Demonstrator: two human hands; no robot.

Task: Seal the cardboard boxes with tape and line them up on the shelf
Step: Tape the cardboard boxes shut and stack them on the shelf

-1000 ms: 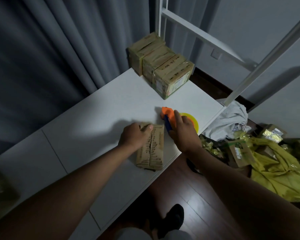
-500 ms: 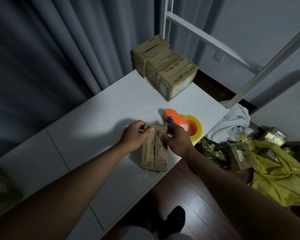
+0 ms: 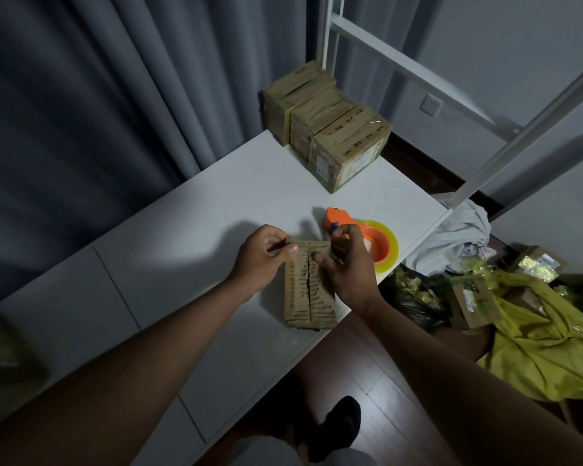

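A flat cardboard box [image 3: 309,287] lies on the white surface [image 3: 189,227] close to its near edge, its top flaps meeting along a dark seam that runs away from the person. Both hands work at the box's far end: the left hand [image 3: 261,255] grips the far left corner, thumb laid across the top flap and fingers curled round the edge, while the right hand [image 3: 345,264] pinches the far right flap, thumb pressed on top beside the seam. Just beyond the right hand, touching nothing but the surface, lies an orange tape dispenser [image 3: 360,230] with a roll of clear yellowish tape. Further back, at the far corner against a white shelf post [image 3: 324,31], three sealed cardboard boxes [image 3: 327,126] stand in a row, touching one another. The nearest of them carries dark handwritten marks on top and a printed label on its side, both too small to read. On the floor to the right lie yellow plastic bags [image 3: 546,334], a small open carton [image 3: 473,297] with a label, and a white cloth [image 3: 455,233].
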